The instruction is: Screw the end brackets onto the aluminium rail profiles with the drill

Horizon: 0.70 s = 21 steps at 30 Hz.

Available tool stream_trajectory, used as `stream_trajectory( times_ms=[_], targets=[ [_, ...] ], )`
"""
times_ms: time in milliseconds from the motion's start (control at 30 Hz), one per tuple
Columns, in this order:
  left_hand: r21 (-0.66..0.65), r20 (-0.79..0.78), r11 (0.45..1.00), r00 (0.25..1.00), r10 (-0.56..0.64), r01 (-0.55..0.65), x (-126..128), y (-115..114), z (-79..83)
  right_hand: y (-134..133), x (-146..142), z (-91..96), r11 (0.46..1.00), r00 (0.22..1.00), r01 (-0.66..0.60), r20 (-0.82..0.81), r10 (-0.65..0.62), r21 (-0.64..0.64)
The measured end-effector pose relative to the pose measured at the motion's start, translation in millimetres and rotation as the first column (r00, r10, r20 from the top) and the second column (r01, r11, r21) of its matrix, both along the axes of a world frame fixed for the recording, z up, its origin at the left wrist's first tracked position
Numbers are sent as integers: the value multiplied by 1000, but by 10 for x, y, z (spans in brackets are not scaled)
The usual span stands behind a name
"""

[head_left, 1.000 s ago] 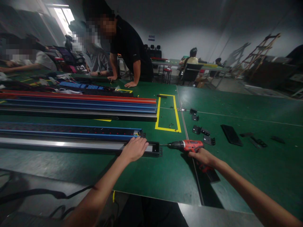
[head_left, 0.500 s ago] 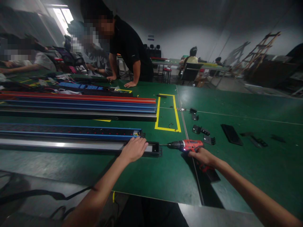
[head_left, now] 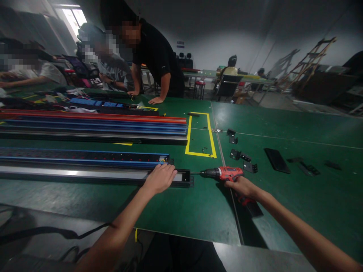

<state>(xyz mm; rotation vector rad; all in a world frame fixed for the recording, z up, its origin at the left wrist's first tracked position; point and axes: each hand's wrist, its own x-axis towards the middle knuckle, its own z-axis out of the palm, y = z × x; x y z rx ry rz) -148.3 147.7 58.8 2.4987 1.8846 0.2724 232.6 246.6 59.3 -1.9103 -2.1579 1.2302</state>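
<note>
On the green desk (head_left: pixel 176 211), one blue strip (head_left: pixel 85 158) lay beside one long black rail (head_left: pixel 85 174), whose end the left hand (head_left: pixel 160 177) pressed with flat, unclenched fingers, while the right hand's (head_left: pixel 241 186) fingers clamped one red drill (head_left: pixel 228 173), bit pointing at that end, near five small black brackets (head_left: pixel 251 167).

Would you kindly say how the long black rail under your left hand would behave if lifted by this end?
Probably stiff: the rail lies dead straight on the table. Its length runs out of view leftward, so the far end would likely drag or swing. Its flat box shape looks unlikely to roll.
</note>
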Motion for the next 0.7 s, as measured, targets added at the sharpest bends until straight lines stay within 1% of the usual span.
stream_trajectory(
  times_ms=[133, 267, 367, 467, 600, 700],
  targets=[
    [6, 2, 1000, 1000, 2, -2, -7, 3, -13, 10, 2, 4, 1000, 1000, -12, -24, 11, -25],
    [-8, -2, 1000, 1000, 2, -2, -9, 4, -15, 31, 17, -28, 998, 998, -56, -18, 57, 23],
    [-8, -9, 1000, 1000, 2, -2, -6, 5, -18, 19, 17, -35, 999, 998, -42, -34, 43, 28],
    [3, 2, 1000, 1000, 4, -4, -4, 4, -22, -5, 2, -2, 999, 998, -29, -52, 30, 14],
    [4, 32, 1000, 999, 10, -10, -6, 0, -18, -23, -22, 51, 1000, 998, -26, -51, 27, 15],
    [-8, 22, 1000, 1000, 8, -7, -5, -2, -6, -27, -29, 57, 1000, 999, -7, -36, 8, 16]
  ],
)
